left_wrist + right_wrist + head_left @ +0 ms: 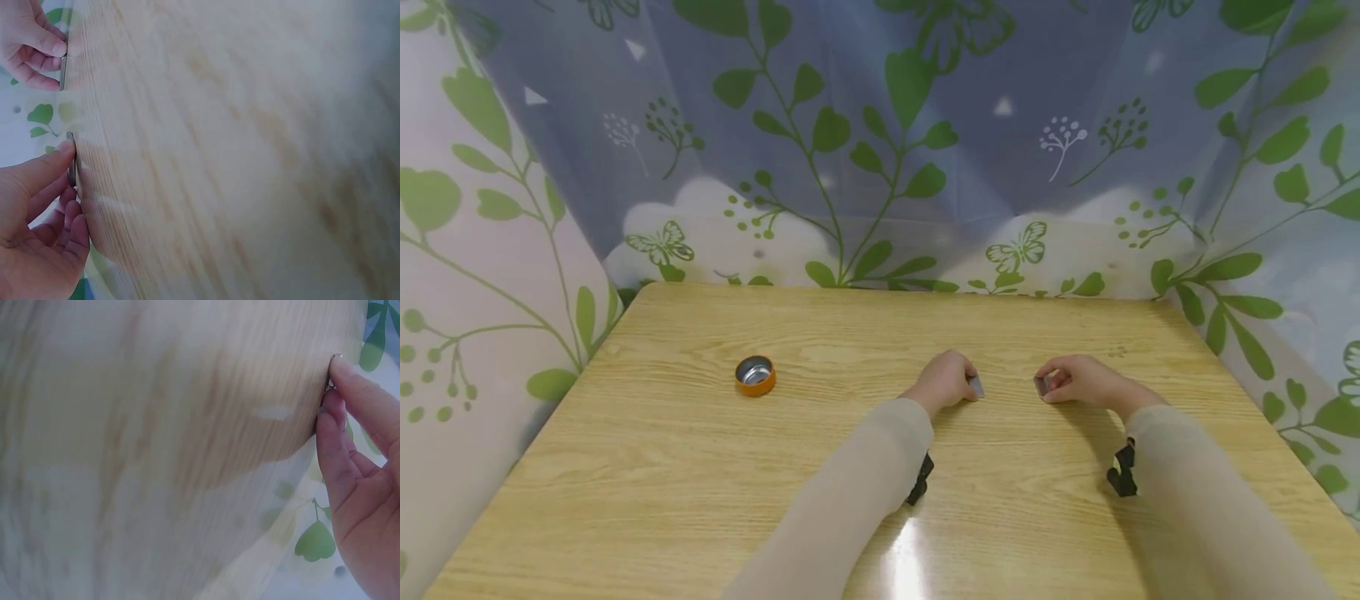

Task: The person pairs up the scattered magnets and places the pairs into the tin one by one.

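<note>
My left hand [942, 382] pinches a thin flat grey metallic piece [976, 386] by its edge, low over the tabletop. Facing it from the right, my right hand [1086, 383] holds a similar small grey piece [1042, 385] between thumb and fingers. A gap separates the two pieces. Seen edge-on in the left wrist view, the left piece [72, 159] looks like a narrow dark strip, and the other piece [63, 72] lies roughly in line with it. In the right wrist view, fingers mostly cover the right-hand piece [329, 372]. Their exact kind cannot be told.
A small round orange cup [756, 377] with a shiny metal inside stands on the left part of the wooden table [647, 467]. Leaf-patterned cloth [850, 167] hangs behind the table and along both sides. Each wrist wears a black device.
</note>
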### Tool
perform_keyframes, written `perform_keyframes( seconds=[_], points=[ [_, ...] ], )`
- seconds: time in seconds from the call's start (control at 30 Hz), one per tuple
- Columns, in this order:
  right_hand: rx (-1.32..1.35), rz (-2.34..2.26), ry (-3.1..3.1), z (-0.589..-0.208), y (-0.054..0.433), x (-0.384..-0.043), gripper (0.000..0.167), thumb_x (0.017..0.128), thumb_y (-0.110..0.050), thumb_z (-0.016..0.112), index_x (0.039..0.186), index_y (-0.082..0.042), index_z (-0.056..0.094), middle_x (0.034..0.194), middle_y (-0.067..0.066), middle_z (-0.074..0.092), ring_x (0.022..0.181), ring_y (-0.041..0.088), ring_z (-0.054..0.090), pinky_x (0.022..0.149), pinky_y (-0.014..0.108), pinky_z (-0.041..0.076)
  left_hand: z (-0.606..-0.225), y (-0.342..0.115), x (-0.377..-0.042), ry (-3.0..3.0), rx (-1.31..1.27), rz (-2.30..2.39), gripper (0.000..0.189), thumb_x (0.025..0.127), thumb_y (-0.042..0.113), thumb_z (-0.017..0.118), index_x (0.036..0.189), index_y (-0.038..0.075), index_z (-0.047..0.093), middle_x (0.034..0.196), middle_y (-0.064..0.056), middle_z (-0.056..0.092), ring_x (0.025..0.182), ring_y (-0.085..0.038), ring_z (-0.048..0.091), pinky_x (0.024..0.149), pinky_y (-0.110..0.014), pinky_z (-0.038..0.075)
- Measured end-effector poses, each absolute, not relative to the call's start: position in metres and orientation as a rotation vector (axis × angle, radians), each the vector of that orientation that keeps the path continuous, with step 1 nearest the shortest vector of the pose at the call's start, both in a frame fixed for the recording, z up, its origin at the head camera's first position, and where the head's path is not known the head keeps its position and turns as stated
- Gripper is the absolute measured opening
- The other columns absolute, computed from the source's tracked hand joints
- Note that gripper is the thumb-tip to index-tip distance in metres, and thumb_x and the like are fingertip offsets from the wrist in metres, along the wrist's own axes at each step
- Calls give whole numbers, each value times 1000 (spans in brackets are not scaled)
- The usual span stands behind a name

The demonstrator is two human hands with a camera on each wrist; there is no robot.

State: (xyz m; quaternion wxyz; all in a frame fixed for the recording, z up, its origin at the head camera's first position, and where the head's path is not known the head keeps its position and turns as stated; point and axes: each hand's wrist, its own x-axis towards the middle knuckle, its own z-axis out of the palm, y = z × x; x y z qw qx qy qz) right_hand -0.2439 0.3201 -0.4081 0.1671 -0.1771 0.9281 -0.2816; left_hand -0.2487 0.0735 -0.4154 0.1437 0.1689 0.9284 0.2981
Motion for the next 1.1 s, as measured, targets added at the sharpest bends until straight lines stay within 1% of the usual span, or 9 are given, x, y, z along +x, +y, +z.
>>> perform_keyframes(
  seconds=[0.27, 0.87, 1.1],
  points=[
    [-502, -787, 2650, -408, 315, -243, 37, 82, -10, 71, 114, 6, 60, 83, 3, 62, 78, 16, 56, 71, 33, 47, -417, 78, -248, 2676, 498, 865, 36, 81, 16, 74, 116, 9, 67, 111, -2, 63, 100, -16, 56, 82, -22, 46],
    [-546, -829, 2615, -409, 311, -246, 35, 83, -7, 69, 113, 7, 59, 81, 3, 60, 75, 16, 54, 67, 32, 46, -418, 87, -248, 2669, 475, 887, 36, 81, 17, 74, 116, 10, 67, 111, -1, 64, 99, -15, 57, 81, -22, 46],
    [-551, -801, 2624, -409, 312, -245, 35, 83, -9, 70, 113, 6, 60, 81, 3, 60, 74, 15, 55, 67, 31, 47, -418, 89, -248, 2678, 480, 872, 38, 80, 18, 76, 116, 10, 67, 111, 0, 64, 99, -14, 58, 82, -22, 46]
  ],
)
